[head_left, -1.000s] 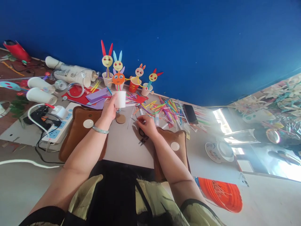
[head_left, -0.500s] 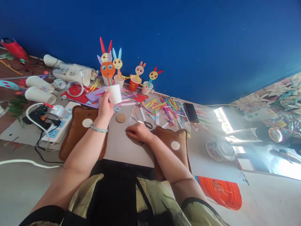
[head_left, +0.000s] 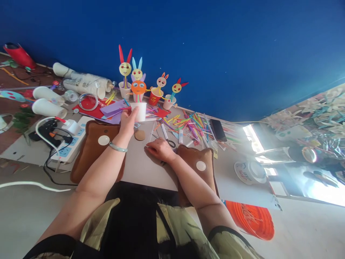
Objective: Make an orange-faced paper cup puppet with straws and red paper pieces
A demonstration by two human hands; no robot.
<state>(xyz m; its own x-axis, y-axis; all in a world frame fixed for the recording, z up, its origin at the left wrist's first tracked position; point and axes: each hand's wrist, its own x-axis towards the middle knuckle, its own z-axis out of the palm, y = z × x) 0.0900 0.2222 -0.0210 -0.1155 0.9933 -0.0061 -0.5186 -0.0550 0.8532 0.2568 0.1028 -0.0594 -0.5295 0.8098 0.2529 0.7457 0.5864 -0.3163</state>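
My left hand point(head_left: 128, 120) is closed around a white paper cup point(head_left: 140, 112), holding it upright above the table. Out of this cup rises an orange round face point(head_left: 138, 87) with lilac ears, on a striped stem. My right hand point(head_left: 161, 149) rests on the table with its fingers curled in, and nothing shows in it. Just beyond it lie scissors point(head_left: 171, 143), partly covered by the hand. Between my hands sits a round brown disc point(head_left: 139, 135). Behind the held cup stand similar cup figures, among them one with red ears point(head_left: 125, 69) and one in a red cup point(head_left: 155, 97).
Brown cushions point(head_left: 93, 147) lie under both forearms. A power strip point(head_left: 71, 144) with cables is at left, near lying paper cups point(head_left: 50, 108). Coloured sticks point(head_left: 185, 122) and a phone point(head_left: 218, 130) spread along the blue wall point(head_left: 215, 54). An orange bucket point(head_left: 250, 219) stands lower right.
My left hand has moved the white cup with the orange face slightly right and down, uncovering the red-eared figure and now overlapping the blue-eared one. My right hand stays in place.
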